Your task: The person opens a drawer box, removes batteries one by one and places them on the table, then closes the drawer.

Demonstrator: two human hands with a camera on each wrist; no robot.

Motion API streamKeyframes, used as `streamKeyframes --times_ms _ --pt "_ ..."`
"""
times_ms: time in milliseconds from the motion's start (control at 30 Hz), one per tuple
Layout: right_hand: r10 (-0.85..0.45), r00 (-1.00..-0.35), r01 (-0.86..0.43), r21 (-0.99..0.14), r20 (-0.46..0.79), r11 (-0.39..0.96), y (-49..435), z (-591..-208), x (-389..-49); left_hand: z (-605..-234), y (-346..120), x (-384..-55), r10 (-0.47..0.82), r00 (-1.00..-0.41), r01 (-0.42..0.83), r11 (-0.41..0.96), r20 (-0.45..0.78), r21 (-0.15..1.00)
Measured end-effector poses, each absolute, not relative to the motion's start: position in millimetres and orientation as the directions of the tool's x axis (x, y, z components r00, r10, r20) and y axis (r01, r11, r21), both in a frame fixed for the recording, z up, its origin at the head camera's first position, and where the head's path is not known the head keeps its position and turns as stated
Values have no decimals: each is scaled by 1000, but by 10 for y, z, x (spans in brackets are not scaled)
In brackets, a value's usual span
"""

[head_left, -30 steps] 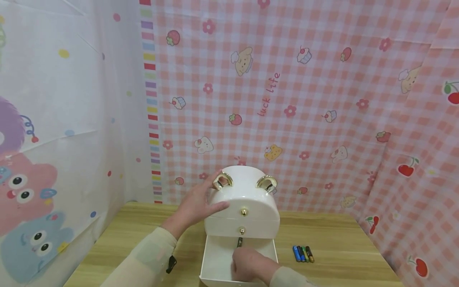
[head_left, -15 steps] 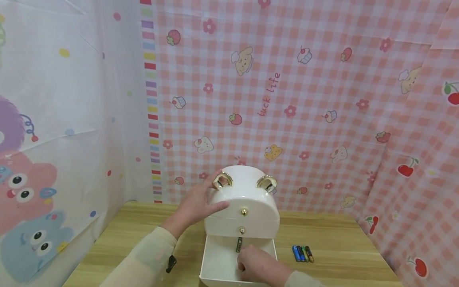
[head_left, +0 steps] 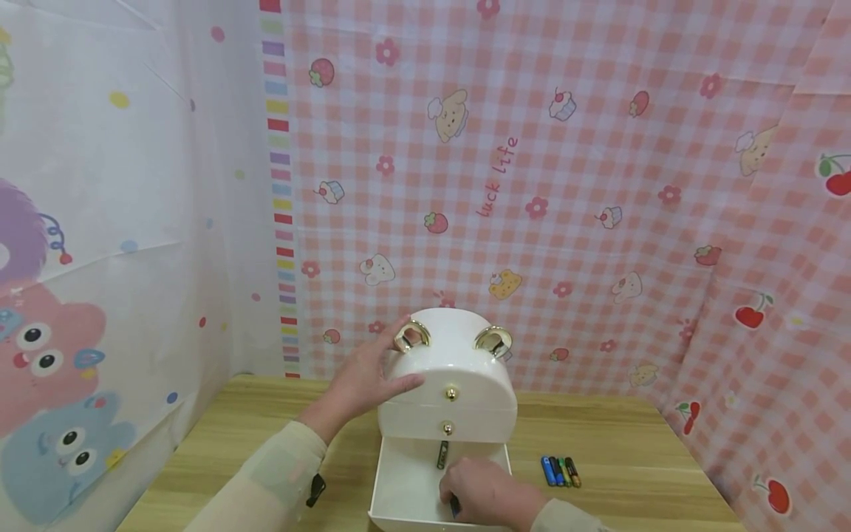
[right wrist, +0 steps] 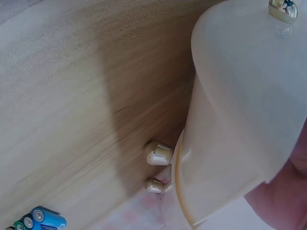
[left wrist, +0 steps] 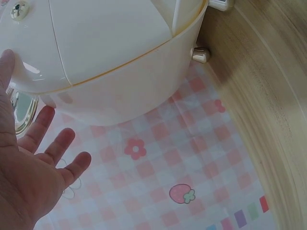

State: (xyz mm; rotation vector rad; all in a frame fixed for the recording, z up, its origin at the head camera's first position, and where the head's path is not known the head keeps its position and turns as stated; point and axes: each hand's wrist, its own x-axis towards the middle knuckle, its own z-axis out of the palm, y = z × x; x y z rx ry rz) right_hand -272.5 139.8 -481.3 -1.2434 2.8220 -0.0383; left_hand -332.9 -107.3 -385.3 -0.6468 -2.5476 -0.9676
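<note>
A glossy white storage box with gold ring ears and gold knobs stands on the table, its bottom drawer pulled out. My left hand rests on the box's upper left side, thumb across the front; the left wrist view shows its other fingers spread. Down inside the drawer, my right hand pinches a dark battery in its curled fingers, mostly covered by the hand. Another dark battery lies toward the drawer's back. In the right wrist view, the drawer front hides most of that hand.
Several batteries lie side by side on the wooden table, right of the box. A black strap end hangs by the left sleeve. Patterned cloths enclose the back and sides.
My right hand has shifted right and slightly toward the drawer's front, leaving the back battery in fuller view. A dark battery now shows under its fingers. My left hand has stayed in place.
</note>
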Motion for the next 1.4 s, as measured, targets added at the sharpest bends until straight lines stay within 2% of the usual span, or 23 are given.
streamKeyframes --times_ms 167,267,500,700,967,1267,1400 --pt "-686 -725 -665 -197 -61 721 1443 -4772 -2746 -3850 -1075 -3325 290 -846 516 661 448 545" --pt "-668 -744 -640 -248 -39 727 1485 -4734 -2746 -3854 -1075 -3334 291 -847 514 665 445 542" --pt "-699 -715 -658 -350 14 667 1605 -4613 -2751 -3867 -1077 -3354 299 -842 522 666 450 534" --pt "-703 -711 -658 -375 21 653 1728 -4499 -2705 -3866 -1081 -3349 292 -848 511 669 442 539" --pt "-682 -731 -643 -368 32 672 2017 -4281 -2529 -3856 -1065 -3339 299 -844 520 662 445 540" --pt "-690 -708 -703 -248 152 667 2564 -4273 -2445 -3866 -1069 -3346 297 -840 525 657 455 541" --pt "-666 -722 -692 -218 188 688 2792 -4308 -2482 -3869 -1071 -3349 294 -841 523 654 454 546"
